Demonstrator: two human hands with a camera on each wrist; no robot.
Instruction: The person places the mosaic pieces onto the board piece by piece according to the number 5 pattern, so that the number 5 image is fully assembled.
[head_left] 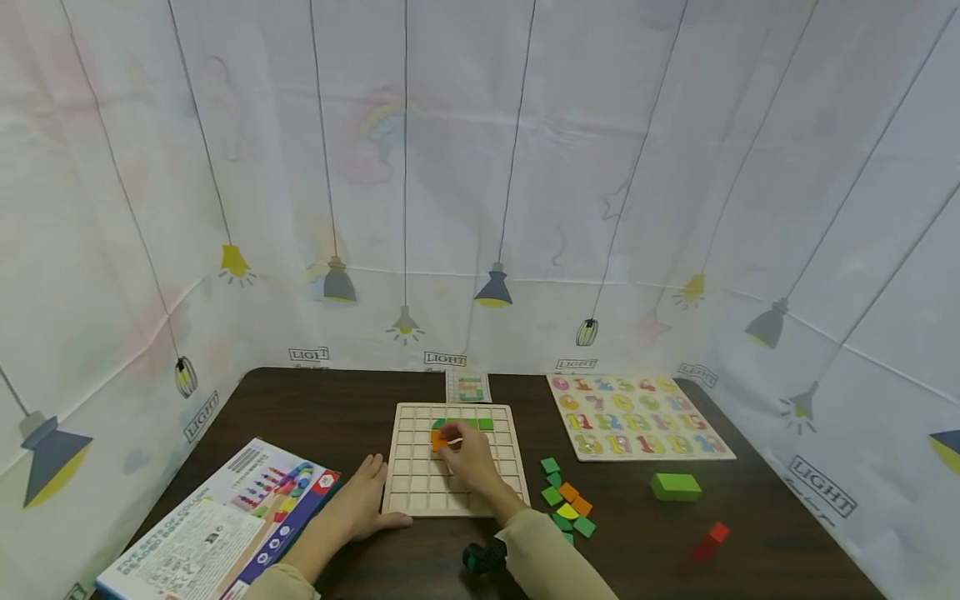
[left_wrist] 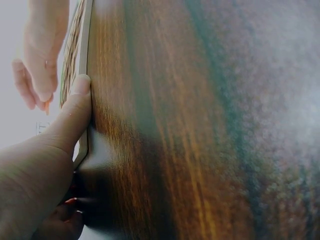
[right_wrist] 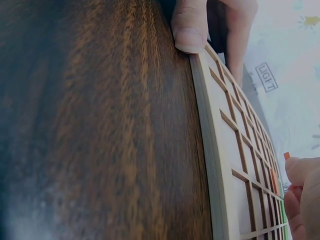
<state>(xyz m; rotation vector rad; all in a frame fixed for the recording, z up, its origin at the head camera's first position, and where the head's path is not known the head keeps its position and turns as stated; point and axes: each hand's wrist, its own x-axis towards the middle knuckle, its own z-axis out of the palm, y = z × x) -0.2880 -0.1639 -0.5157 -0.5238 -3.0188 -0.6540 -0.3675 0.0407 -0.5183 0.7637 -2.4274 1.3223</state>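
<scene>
Right now the right hand (head_left: 467,454) is over the upper middle of the pale wooden grid board (head_left: 408,492), near the middle of the head picture. Its fingertips pinch a small orange wooden block (head_left: 437,441) and hold it at a square just under the row of green wooden blocks (head_left: 480,424). I think the step in hand is putting this orange piece into its square. The next move would need the block lined up straight with the little walls of the square and then pushed down flat.

The orange block sticks out at the left side of the fingers, so the grip is on its right part. In the right wrist picture only a bit of orange (right_wrist: 286,156) shows above the curled fingers at the lower right.

The left hand (head_left: 365,502) lies flat on the dark brown wooden table (head_left: 315,408), at the lower left of the board. Its fingers are straight and hold nothing, and the thumb (left_wrist: 70,117) presses on the board's edge to keep it from sliding.

A loose pile of green, orange and yellow blocks (head_left: 566,502) waits to the right of the board.
</scene>
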